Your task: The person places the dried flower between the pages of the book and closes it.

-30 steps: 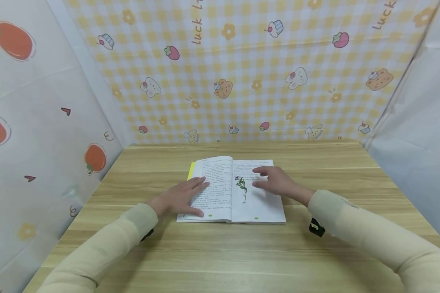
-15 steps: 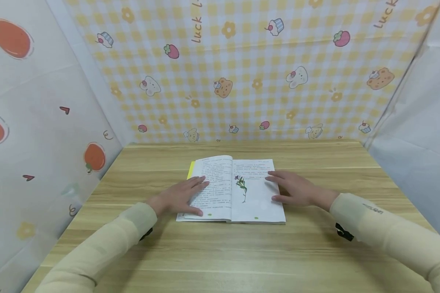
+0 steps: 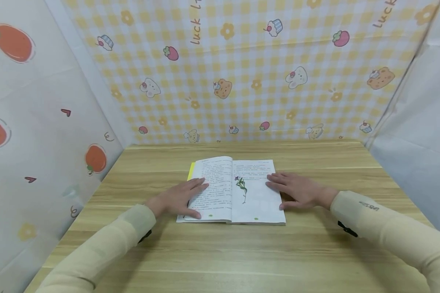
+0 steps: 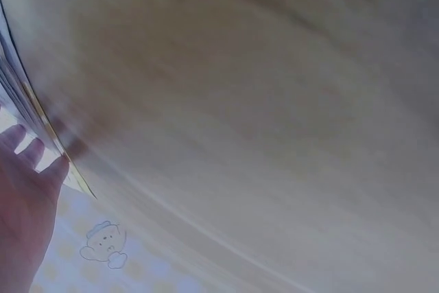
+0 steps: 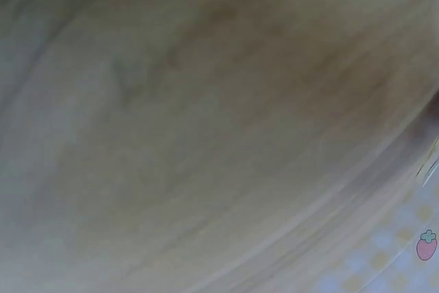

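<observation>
An open book (image 3: 256,203) lies in the middle of the table, with printed text on both pages. On its right page is a flower sprig (image 3: 242,189) with a small purple bloom, green leaves and a thin stem. My left hand (image 3: 179,198) rests on the left page's outer part, fingers spread. In the left wrist view the left hand (image 4: 27,204) shows at the book's edge. My right hand (image 3: 300,190) rests over the right page's outer edge with fingers extended, to the right of the sprig. The right wrist view shows mostly blurred tabletop.
The wood-grain table (image 3: 227,260) extends around the book. A yellow checked cloth (image 3: 238,110) with cartoon prints hangs behind it. White sheets stand at the left (image 3: 47,81) and right (image 3: 418,134) sides. A yellow cover edge (image 3: 191,169) shows under the left pages.
My right hand has moved right, away from the sprig to the right page's outer edge, and its fingers have come down flatter. The left hand and the book stay about where they were.
</observation>
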A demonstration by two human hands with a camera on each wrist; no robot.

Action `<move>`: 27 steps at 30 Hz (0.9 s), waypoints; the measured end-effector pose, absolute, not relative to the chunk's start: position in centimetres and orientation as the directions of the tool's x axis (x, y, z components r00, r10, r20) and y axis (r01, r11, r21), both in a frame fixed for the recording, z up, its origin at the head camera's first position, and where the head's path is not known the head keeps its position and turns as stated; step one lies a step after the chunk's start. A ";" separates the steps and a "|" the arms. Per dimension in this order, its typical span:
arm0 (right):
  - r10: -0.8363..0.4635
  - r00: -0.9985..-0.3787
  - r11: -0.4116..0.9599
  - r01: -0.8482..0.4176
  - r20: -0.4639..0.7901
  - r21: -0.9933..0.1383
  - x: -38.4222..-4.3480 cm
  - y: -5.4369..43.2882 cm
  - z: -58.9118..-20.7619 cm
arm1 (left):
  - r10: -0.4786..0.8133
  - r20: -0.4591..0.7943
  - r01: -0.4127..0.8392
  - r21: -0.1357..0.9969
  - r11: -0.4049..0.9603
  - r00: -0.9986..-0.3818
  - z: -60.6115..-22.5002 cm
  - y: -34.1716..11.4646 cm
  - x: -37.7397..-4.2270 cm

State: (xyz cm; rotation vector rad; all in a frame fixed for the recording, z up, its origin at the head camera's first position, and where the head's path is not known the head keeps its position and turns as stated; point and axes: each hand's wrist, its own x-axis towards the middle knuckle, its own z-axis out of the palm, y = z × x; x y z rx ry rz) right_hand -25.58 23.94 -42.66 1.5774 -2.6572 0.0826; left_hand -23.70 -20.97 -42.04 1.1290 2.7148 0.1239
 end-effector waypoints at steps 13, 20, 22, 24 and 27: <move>-0.868 -0.489 0.483 -0.871 0.084 -0.084 -25.8 24.2 -43.6 | 0.672 -0.121 0.630 0.259 0.732 -0.731 -41.7 -21.3 -22.9; -0.863 -0.496 0.490 -0.868 0.090 -0.086 -25.7 24.3 -43.3 | 0.529 -0.051 0.453 0.452 0.768 -0.847 -41.7 -20.8 -22.7; -0.863 -0.497 0.491 -0.867 0.087 -0.088 -25.7 24.2 -43.3 | 0.482 -0.031 0.402 0.506 0.763 -0.876 -41.8 -20.6 -22.9; -0.862 -0.501 0.494 -0.865 0.080 -0.092 -25.6 24.2 -43.2 | 0.438 -0.005 0.359 0.563 0.744 -0.899 -41.9 -20.4 -23.0; -0.859 -0.507 0.500 -0.861 0.070 -0.096 -25.6 24.1 -43.2 | 0.386 0.019 0.311 0.631 0.711 -0.922 -41.8 -20.3 -23.1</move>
